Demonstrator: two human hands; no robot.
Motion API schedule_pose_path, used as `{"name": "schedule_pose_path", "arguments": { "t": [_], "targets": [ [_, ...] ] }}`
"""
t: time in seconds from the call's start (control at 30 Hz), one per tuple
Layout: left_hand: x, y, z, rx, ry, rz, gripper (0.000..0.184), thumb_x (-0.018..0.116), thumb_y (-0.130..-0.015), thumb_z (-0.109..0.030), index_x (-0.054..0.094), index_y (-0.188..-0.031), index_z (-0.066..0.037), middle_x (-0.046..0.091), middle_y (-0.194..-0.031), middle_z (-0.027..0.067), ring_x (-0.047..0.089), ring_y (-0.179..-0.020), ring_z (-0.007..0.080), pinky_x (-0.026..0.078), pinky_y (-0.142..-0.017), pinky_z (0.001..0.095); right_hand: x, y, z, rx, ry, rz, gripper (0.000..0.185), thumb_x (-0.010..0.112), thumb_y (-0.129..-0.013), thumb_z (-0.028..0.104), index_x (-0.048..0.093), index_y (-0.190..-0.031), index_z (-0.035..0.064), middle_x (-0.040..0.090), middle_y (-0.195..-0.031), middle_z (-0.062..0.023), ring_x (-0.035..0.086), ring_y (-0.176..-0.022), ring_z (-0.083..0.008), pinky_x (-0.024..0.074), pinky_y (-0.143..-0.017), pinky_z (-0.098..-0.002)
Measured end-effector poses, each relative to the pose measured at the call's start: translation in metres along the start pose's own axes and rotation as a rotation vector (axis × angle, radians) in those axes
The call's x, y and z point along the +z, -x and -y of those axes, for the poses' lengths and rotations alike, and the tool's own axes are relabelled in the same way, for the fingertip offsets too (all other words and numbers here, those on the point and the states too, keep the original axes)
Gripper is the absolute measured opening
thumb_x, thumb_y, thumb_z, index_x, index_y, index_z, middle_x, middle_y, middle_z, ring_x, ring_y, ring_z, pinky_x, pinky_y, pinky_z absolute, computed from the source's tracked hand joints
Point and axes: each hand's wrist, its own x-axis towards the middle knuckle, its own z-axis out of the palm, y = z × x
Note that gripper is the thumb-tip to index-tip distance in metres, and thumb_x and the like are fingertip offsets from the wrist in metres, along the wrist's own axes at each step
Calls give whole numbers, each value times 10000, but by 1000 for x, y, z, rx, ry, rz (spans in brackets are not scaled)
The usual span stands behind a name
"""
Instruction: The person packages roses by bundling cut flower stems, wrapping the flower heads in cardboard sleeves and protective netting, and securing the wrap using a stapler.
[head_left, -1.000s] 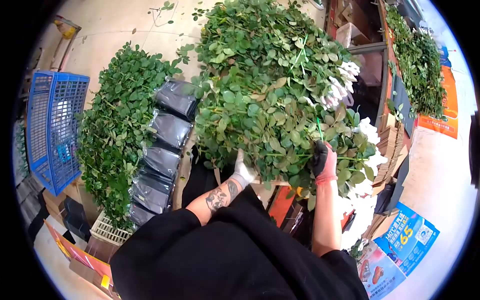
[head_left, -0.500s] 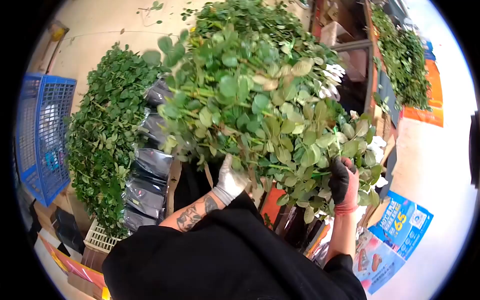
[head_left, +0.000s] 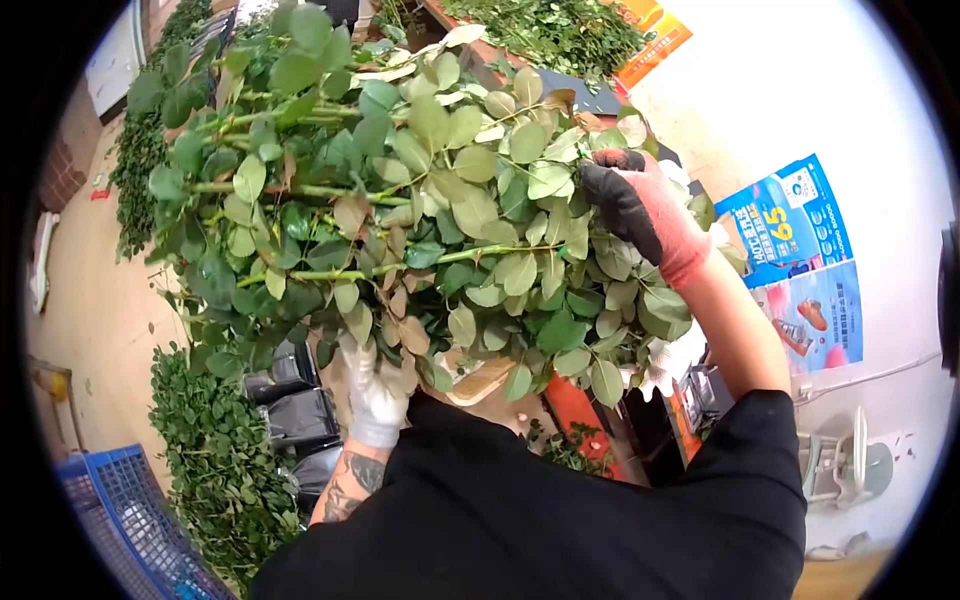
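A large leafy bundle of green stems (head_left: 430,200) fills the upper middle of the head view, raised in front of my chest. My left hand (head_left: 374,392), in a white glove, supports it from below near the left part, its fingertips hidden among the leaves. At the right end, my right hand (head_left: 635,205), in a red and black glove, is closed on the bundle beside a bit of green tie. White wrapped flower heads (head_left: 672,362) show below the right end.
Dark plastic-wrapped packs (head_left: 300,418) lie beside another leafy pile (head_left: 215,450) at the lower left, with a blue crate (head_left: 135,520) next to it. More greenery (head_left: 550,35) lies at the top. Blue posters (head_left: 785,225) are at the right.
The bundle has been lifted off the pile and brought closer to the camera. My right hand has risen with it. The view has swung to the right.
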Motion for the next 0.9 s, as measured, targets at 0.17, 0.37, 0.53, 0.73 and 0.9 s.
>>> {"name": "schedule_pose_path", "arguments": {
  "t": [0.17, 0.37, 0.53, 0.73, 0.9],
  "targets": [
    [-7, -5, -21, -117, 280, 14, 429, 476, -928, -244, 446, -1324, -80, 457, -1369, 97, 441, -1252, 270, 328, -1077, 446, 18, 4, -19, 236, -93, 6, 206, 638, -815, 262, 588, -867, 69, 465, -603, 52, 406, -475, -42, 310, -432, -211],
    [0, -78, -33, -159, 180, -95, 380, 535, -910, -198, 497, -1251, -34, 588, -1196, 81, 542, -1124, 192, 417, -997, 353, 19, -31, -56, 155, -38, 121, 130, 605, -791, 162, 577, -804, 35, 471, -593, 28, 424, -465, -66, 324, -422, -224],
    [-16, -207, -96, -629, 94, -60, 302, 544, -895, -189, 547, -1159, -43, 641, -980, 84, 604, -929, 152, 508, -823, 313, 46, -88, -80, 571, -735, 227, 169, 472, -884, 109, 495, -718, 86, 360, -487, 38, 319, -371, -65, 259, -363, -189],
    [96, -15, -92, 140, -758, 467, 250, 604, -860, -162, 584, -1048, 2, 614, -1019, 70, 572, -829, 152, 483, -762, 296, 109, -144, -79, 691, -1256, 159, 68, 470, -849, 70, 500, -808, 24, 390, -506, 45, 364, -385, -66, 296, -392, -197],
    [22, 61, 65, -915, -629, 627, 612, 539, -908, -449, 414, -1293, 10, 522, -1254, 120, 492, -1144, 204, 416, -947, 323, 174, -158, -85, 722, -1634, 259, 129, 467, -833, 144, 433, -818, 20, 369, -435, 53, 382, -361, -79, 306, -401, -221]
  ]
}}
